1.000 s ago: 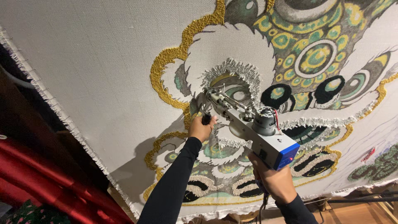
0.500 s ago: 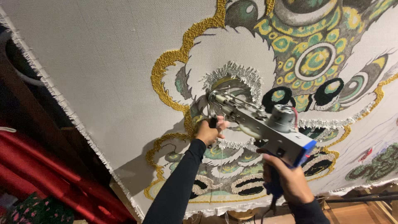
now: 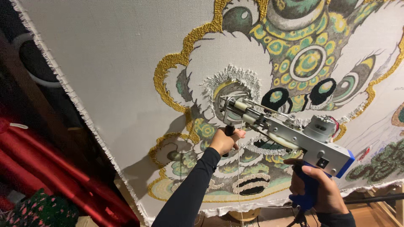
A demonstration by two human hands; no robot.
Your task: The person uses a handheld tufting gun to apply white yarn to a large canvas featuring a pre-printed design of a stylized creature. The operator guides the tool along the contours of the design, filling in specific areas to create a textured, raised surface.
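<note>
Tufting gun (image 3: 286, 134), a silver metal machine with a blue rear end and blue grip, is shown at the centre right of the frame, its nose pressed to the stretched backing cloth (image 3: 105, 63). The left hand (image 3: 225, 141) is clenched around the black front handle under the nose; the right hand (image 3: 313, 189) is wrapped around the blue pistol grip at the lower right. A dark sleeve (image 3: 189, 189) is seen running from the lower centre up to the left hand.

Compared with the view a second ago, the right hand is now seen lower on the grip, fully closed around it, and the gun body is lifted more into view; the nose is held at nearly the same spot, on the gold-and-white ring of tufted pile (image 3: 229, 86) near mid-frame. This is read as a re-gripping rather than a travel along the design.

A thin strand of yarn (image 3: 239, 176) is seen hanging from the gun toward the bottom edge. Around the nose, green, gold and black tufted motifs (image 3: 309, 63) are spread over the upper right. The frayed cloth edge (image 3: 80, 105) is seen crossing the left side, with red fabric (image 3: 50, 164) beyond it at the lower left.
</note>
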